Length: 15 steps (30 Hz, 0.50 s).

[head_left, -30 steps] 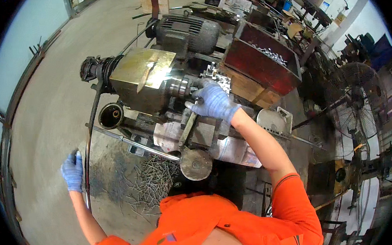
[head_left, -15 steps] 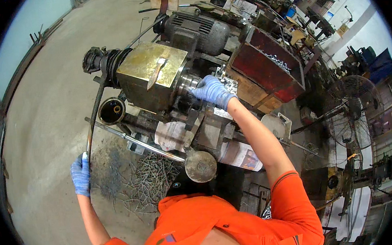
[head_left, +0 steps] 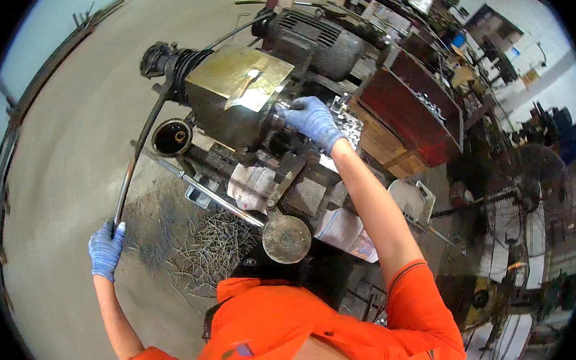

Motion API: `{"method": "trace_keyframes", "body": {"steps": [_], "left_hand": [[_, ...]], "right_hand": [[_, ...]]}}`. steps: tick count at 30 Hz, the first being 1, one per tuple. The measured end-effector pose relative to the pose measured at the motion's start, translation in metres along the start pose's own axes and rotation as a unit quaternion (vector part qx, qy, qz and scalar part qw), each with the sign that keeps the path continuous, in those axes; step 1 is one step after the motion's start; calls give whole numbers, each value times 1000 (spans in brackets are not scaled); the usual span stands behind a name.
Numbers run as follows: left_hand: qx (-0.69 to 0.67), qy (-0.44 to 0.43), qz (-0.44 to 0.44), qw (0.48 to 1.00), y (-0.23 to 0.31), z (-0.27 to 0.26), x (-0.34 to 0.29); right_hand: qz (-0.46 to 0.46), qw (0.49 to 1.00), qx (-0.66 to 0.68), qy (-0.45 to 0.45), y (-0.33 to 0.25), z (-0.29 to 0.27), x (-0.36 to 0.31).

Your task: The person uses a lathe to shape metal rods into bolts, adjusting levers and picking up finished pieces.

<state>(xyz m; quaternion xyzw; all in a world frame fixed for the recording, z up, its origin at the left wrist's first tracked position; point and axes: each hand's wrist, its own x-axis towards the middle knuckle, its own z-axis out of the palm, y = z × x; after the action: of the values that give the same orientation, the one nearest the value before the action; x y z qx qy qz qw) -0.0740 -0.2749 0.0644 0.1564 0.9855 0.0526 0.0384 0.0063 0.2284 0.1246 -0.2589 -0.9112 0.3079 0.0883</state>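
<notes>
My left hand (head_left: 106,250), in a blue knitted glove, is closed round the lower end of a long metal lever (head_left: 131,173). This lever runs up to the left end of the machine's box-shaped headstock (head_left: 221,115). At the headstock's right side, my right hand (head_left: 314,121), gloved the same way, has its fingers pinched at the round metal spindle (head_left: 277,118). Whatever small piece lies in those fingertips is hidden. On the brass-coloured top plate (head_left: 219,78) lies a brush (head_left: 246,89), blurred now.
Behind the headstock sits a finned motor (head_left: 319,43). A dark red bin (head_left: 415,109) with metal pieces stands to the right. Near me are a round metal disc (head_left: 286,239), a shiny bar (head_left: 216,199) and thin rods (head_left: 213,247) heaped on the floor. A fan (head_left: 525,172) stands far right.
My left hand has swung the lever's lower end outward to the left. My right hand stays at the spindle. The whole view has shifted, so the machine appears farther right and higher.
</notes>
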Motion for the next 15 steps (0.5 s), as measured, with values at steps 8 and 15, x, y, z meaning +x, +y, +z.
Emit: {"method": "trace_keyframes", "body": {"steps": [8,15], "left_hand": [[88,72,-16,993,-1,26,15],[257,209,121,936,-105,19,130]], "right_hand": [[-81,995,51,20,14,4,-9],[5,982,184,29,-4,-3,-19]]}}
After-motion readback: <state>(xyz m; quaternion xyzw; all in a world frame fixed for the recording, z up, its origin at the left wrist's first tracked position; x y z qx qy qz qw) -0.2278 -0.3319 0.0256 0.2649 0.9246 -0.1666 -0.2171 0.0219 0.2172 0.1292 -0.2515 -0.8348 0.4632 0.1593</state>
